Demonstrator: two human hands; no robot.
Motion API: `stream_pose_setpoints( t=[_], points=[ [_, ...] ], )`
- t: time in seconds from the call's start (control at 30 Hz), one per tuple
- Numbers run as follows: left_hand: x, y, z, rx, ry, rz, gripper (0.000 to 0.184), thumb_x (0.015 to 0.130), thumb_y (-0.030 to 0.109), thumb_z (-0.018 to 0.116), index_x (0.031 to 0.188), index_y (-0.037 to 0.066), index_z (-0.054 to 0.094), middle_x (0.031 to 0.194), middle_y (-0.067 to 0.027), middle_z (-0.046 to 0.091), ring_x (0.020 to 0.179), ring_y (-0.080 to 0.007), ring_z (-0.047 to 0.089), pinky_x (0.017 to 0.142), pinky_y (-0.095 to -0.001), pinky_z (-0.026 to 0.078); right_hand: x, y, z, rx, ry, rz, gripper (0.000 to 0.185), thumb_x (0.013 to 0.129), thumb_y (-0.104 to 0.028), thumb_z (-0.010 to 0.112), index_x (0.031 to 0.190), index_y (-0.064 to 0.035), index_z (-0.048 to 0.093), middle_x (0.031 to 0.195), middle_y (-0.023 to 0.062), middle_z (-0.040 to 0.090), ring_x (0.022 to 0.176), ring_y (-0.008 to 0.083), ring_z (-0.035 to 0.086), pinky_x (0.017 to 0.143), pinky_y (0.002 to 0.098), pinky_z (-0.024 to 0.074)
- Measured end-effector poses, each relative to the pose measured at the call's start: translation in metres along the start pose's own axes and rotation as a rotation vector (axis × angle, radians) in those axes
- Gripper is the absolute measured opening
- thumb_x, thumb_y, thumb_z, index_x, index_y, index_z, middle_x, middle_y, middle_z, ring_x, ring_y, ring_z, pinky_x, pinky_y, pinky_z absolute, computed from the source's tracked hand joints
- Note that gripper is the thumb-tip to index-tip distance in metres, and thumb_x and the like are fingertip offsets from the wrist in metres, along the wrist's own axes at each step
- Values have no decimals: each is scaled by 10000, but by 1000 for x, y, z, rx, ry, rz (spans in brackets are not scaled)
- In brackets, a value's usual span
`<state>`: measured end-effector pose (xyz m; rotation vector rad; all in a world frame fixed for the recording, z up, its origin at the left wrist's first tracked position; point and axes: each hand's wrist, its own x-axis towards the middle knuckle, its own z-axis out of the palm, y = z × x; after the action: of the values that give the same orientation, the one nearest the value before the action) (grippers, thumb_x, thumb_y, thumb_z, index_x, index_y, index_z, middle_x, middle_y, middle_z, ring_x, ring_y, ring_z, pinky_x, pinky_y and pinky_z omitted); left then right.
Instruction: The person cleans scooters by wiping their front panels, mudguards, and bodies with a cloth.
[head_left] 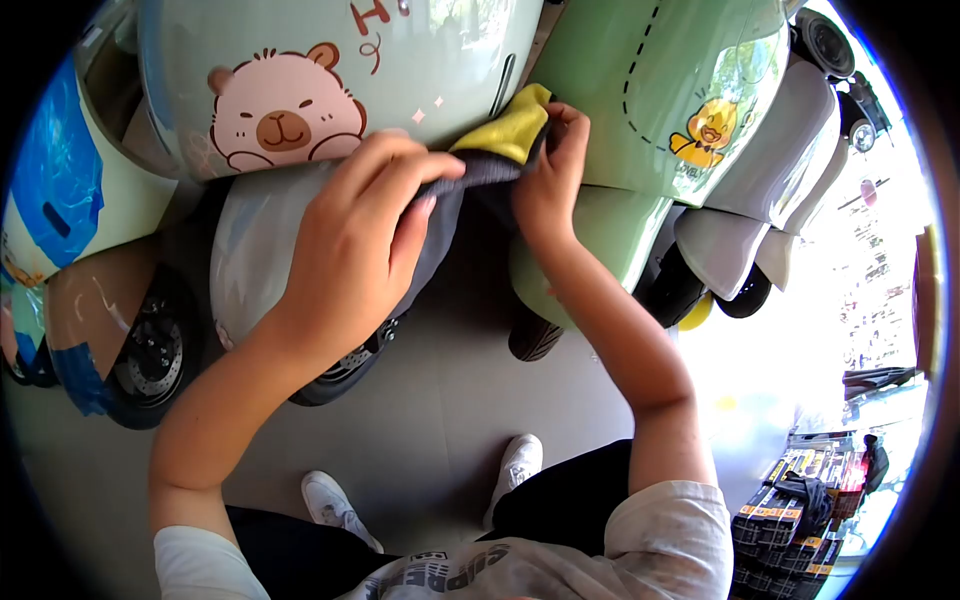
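Both of my hands hold a yellow and dark grey cloth in front of a pale grey-green scooter with a pink bear picture. My left hand pinches the dark edge of the cloth between thumb and fingers, just below the bear. At the cloth's right end, my right hand grips it with bent fingers, close to a green scooter that bears a yellow duck picture. Part of the cloth hangs folded between the hands.
More scooters stand in the row: a cream one with blue film at left and a grey one at right. Front wheels rest on the grey floor. Stacked boxes are at the lower right.
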<state>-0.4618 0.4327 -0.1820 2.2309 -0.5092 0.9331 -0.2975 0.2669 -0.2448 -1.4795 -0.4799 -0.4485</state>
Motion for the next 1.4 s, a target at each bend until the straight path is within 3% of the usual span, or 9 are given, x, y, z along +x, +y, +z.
stream_pose_setpoints(
  t=[0.13,0.27,0.3,0.4,0.47,0.57,0.9,1.23,1.4],
  points=[
    [26,1,0,99,131,0,339,908,-47,636,1240,17,663,1148,-168,645,1037,-347,640,922,-381,507,13,3,29,237,16,117,583,1082,-67,502,1559,60,192,1423,241,525,1287,263,544,1096,340,425],
    [21,-4,-30,140,165,19,344,904,-33,641,1242,21,670,1245,-142,631,1116,-293,623,932,-375,504,13,15,40,32,21,102,631,1127,-302,404,1601,51,182,1574,215,396,1443,299,405,1210,367,277],
    [18,-12,-45,225,195,104,344,903,-9,655,1246,14,666,1289,-146,614,1179,-298,597,974,-390,489,13,17,35,200,-14,187,513,1120,-356,356,1481,-4,447,1358,131,594,1231,237,579,1111,332,411],
    [19,-62,-86,574,551,230,469,958,128,690,1388,12,546,1461,-160,496,1375,-331,454,1146,-456,368,12,30,28,323,-175,506,634,1108,-359,421,1590,25,270,1572,187,412,1417,304,444,1182,389,341],
    [23,-98,-109,550,655,154,603,1008,280,676,1504,38,432,1550,-167,425,1466,-339,373,1215,-486,308,15,29,28,384,-252,576,630,1102,-362,425,1582,21,283,1566,186,420,1412,303,450,1178,390,346],
    [19,-155,-123,-132,704,-286,718,1014,482,619,1561,75,394,1607,-168,362,1520,-311,295,1238,-433,247,17,28,26,385,-303,592,624,1094,-366,431,1570,16,302,1556,185,432,1406,303,458,1172,391,354],
    [-9,-217,-129,-636,542,-721,883,1016,650,481,1645,77,244,1714,-93,218,1581,-232,174,1277,-388,121,31,1,23,310,-365,508,605,1067,-379,450,1532,-1,366,1524,181,473,1386,301,485,1151,395,379],
    [-14,-202,-131,-519,413,-670,905,986,725,446,1669,178,217,1740,-16,173,1597,-205,102,1272,-480,64,114,-59,43,144,-289,129,589,1039,-392,469,1493,-19,430,1492,178,513,1365,299,511,1130,400,404],
    [-5,-178,-129,-505,514,-629,916,1008,665,488,1634,37,258,1715,-97,237,1588,-215,178,1280,-344,116,175,-111,59,53,-255,-79,582,1025,-398,479,1474,-28,462,1476,176,533,1355,298,525,1119,402,416]
  ],
)
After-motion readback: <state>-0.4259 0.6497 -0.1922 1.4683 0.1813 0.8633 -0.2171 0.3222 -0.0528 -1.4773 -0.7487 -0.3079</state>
